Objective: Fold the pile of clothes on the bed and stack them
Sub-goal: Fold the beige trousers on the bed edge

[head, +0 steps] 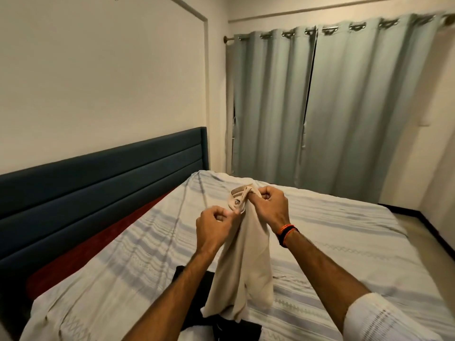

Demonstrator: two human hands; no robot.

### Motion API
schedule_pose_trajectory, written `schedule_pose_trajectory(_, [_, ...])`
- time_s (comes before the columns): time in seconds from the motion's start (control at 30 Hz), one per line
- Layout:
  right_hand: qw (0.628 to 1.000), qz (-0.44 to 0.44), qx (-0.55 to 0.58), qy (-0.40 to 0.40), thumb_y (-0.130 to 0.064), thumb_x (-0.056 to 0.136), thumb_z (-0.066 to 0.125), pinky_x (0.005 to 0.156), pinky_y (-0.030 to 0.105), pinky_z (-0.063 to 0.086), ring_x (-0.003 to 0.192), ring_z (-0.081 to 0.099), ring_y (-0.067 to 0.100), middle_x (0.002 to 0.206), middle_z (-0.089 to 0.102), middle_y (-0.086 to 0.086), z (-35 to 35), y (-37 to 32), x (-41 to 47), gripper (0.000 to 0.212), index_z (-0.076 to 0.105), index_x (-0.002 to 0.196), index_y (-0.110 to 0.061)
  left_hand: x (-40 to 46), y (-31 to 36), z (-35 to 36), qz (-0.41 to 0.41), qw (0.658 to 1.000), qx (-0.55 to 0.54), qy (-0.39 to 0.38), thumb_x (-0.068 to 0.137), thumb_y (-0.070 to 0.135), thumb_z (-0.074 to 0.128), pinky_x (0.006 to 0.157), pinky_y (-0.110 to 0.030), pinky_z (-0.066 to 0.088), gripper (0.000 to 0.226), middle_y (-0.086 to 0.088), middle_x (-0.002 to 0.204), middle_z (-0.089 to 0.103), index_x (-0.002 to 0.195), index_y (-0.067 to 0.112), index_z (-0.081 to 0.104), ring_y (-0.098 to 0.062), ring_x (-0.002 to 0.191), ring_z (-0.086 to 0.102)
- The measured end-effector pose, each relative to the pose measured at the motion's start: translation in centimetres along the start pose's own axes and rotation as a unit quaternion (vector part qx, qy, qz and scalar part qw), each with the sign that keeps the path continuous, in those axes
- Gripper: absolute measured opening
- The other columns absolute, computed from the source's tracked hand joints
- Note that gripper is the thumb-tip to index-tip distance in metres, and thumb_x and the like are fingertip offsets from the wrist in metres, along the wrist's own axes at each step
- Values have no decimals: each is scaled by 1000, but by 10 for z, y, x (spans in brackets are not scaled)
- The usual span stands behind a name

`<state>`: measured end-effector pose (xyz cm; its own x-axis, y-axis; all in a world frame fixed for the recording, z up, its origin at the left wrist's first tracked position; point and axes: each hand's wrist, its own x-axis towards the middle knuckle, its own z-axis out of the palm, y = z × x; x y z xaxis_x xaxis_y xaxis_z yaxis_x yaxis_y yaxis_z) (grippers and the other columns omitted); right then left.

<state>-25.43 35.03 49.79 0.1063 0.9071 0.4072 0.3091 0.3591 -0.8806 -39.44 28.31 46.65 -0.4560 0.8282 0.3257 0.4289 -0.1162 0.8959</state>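
Note:
A beige garment (pixel 243 271), apparently trousers with a buttoned waistband, hangs above the bed (pixel 332 232) in front of me. My left hand (pixel 215 226) pinches the waistband's near left edge. My right hand (pixel 269 205) grips the bunched waistband a little higher and farther away. The cloth drops from both hands down to the sheet. Under its lower end lies a heap of black clothes (pixel 234 328), partly hidden by my arms and the beige fabric.
The bed wears a pale striped sheet and has a dark blue padded headboard (pixel 98 183) along the left. Grey-green curtains (pixel 332 107) cover the far wall. A strip of floor (pixel 428 232) runs past the bed's right side.

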Motion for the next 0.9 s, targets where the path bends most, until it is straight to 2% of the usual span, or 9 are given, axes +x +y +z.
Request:
schedule_pose_trajectory(0.1, [1000, -12, -9, 24, -33, 83, 76, 54, 17, 38, 66, 59, 10, 72, 67, -4, -19, -10, -9, 21, 65, 70, -20, -28, 13, 13, 10, 999, -8, -38, 82, 55, 69, 62, -22, 53, 38, 10, 59, 63, 62, 22, 65, -8, 61, 61])
schedule_pose_trajectory(0.2, [1000, -4, -15, 20, -33, 81, 78, 53, 14, 38, 65, 59, 9, 72, 67, -4, -37, -12, -18, 22, 64, 68, -22, -40, 27, 27, 22, 998, -18, -62, 83, 53, 68, 62, -14, 50, 28, 20, 62, 63, 69, 30, 68, 0, 66, 63])
schedule_pose_trajectory(0.33, [999, -1, -33, -3, -28, 78, 80, 54, 12, 39, 68, 62, 9, 76, 70, -3, -65, -8, -20, 14, 73, 77, -15, -44, 49, 46, 6, 996, -55, -76, 85, 47, 69, 79, -25, 56, 28, 17, 80, 68, 97, 24, 77, -3, 81, 66])
schedule_pose_trajectory(0.43, [1000, 2, -11, -4, -28, 77, 80, 56, 13, 42, 70, 64, 11, 76, 71, -2, -90, -2, -13, 15, 75, 79, -14, -44, 68, 64, -19, 991, -93, -94, 85, 44, 70, 74, -27, 60, 28, 9, 82, 74, 96, 19, 78, -9, 79, 70])
schedule_pose_trajectory(0.53, [1000, -5, 15, -24, -33, 76, 82, 62, 23, 54, 73, 68, 14, 77, 73, -1, -117, 7, -1, 21, 77, 78, -13, -48, 96, 87, -67, 982, -157, -81, 88, 40, 68, 62, -23, 58, 24, 5, 73, 73, 77, 20, 74, -10, 70, 71])
schedule_pose_trajectory(0.6, [998, 11, 45, -52, -36, 76, 83, 67, 34, 62, 77, 71, 21, 82, 75, 3, -131, 15, 9, 26, 78, 83, -12, -47, 108, 100, -72, 982, -156, -74, 87, 43, 68, 61, -23, 57, 26, 5, 72, 73, 72, 22, 70, -11, 71, 71])
schedule_pose_trajectory(0.7, [990, 17, 89, -106, -31, 82, 79, 69, 48, 62, 82, 73, 30, 90, 76, 10, -152, 23, 26, 26, 78, 95, -8, -42, 121, 123, -82, 983, -148, -66, 82, 48, 72, 69, -32, 62, 31, -2, 80, 75, 76, 18, 72, -19, 77, 72])
schedule_pose_trajectory(0.8, [983, 17, 120, -135, -18, 86, 74, 71, 47, 62, 85, 73, 32, 94, 75, 13, -163, 26, 35, 19, 76, 100, -4, -36, 129, 138, -94, 983, -143, -60, 81, 44, 75, 70, -36, 62, 33, -5, 86, 75, 88, 11, 73, -22, 79, 73])
schedule_pose_trajectory(0.9, [982, 10, 111, -151, -15, 86, 74, 74, 49, 62, 88, 73, 30, 96, 75, 12, -171, 29, 43, 17, 77, 100, -5, -30, 132, 148, -105, 982, -147, -58, 84, 36, 75, 70, -38, 62, 29, -6, 89, 75, 95, 9, 73, -23, 79, 73])
